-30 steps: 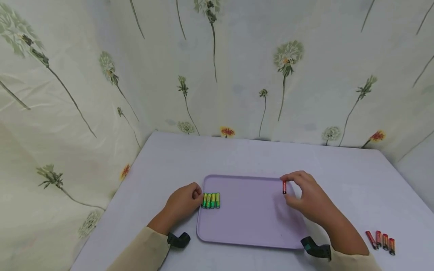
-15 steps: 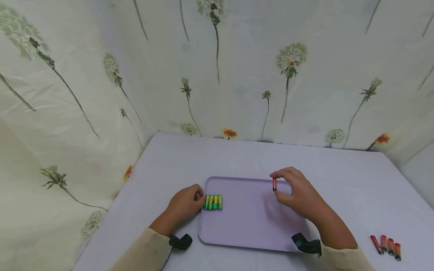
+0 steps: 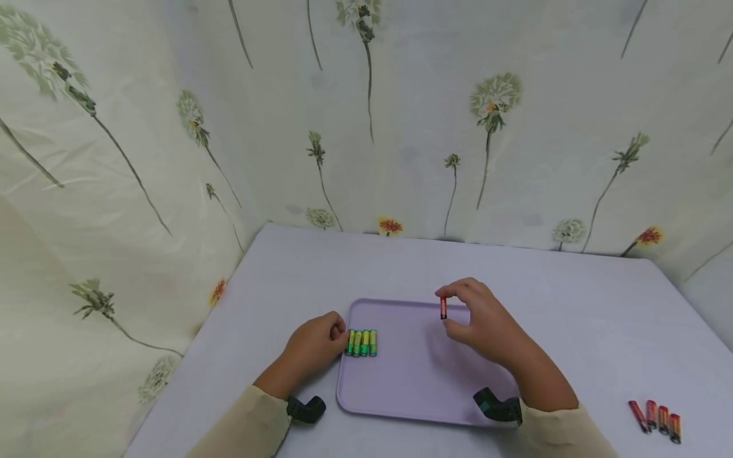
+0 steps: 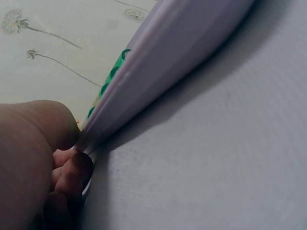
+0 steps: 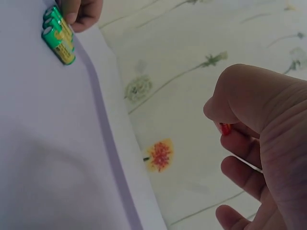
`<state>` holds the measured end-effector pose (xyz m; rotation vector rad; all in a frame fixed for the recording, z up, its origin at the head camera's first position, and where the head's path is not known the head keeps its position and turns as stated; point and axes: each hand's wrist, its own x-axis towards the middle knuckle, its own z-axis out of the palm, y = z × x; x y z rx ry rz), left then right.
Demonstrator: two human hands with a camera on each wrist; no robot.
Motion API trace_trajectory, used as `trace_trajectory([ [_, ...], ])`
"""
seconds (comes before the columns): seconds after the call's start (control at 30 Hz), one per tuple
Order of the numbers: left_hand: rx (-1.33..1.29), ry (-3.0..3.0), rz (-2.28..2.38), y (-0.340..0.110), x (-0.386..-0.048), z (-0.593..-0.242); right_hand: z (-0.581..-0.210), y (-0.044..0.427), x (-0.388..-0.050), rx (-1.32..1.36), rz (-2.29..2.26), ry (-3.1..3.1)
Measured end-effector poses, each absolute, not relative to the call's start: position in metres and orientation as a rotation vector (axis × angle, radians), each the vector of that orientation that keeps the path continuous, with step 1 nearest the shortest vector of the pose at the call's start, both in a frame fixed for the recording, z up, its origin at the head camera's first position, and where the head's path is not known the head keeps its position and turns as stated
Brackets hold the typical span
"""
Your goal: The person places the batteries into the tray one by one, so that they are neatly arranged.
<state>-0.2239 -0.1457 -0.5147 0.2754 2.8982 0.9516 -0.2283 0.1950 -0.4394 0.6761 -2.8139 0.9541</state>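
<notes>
A red battery (image 3: 443, 308) is pinched upright between the thumb and a finger of my right hand (image 3: 483, 321), above the right half of a pale purple tray (image 3: 401, 388). Most of that battery is hidden by the thumb in the right wrist view, where only a red end (image 5: 225, 128) shows. My left hand (image 3: 314, 340) grips the left rim of the tray, thumb and curled fingers at the edge in the left wrist view. Just inside that rim, several green and yellow batteries (image 3: 361, 343) lie side by side in a row.
Several more red batteries (image 3: 663, 420) lie on the white table (image 3: 595, 305) to the right, one of them slanted. Behind the table hangs a flower-patterned cloth (image 3: 401, 114). A dark camera sits on each wrist.
My right hand has moved left across the tray with the red battery. The left hand stays at the tray's rim, and the green and yellow batteries keep their place. The head view has shifted slightly.
</notes>
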Motion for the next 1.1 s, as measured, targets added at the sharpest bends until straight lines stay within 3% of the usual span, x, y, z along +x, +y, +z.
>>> trace_trajectory([
  [1.1,0.297,2.901,0.953,-0.146,-0.225,-0.513,-0.448,0.133,-0.236,0.753,1.110,-2.904],
])
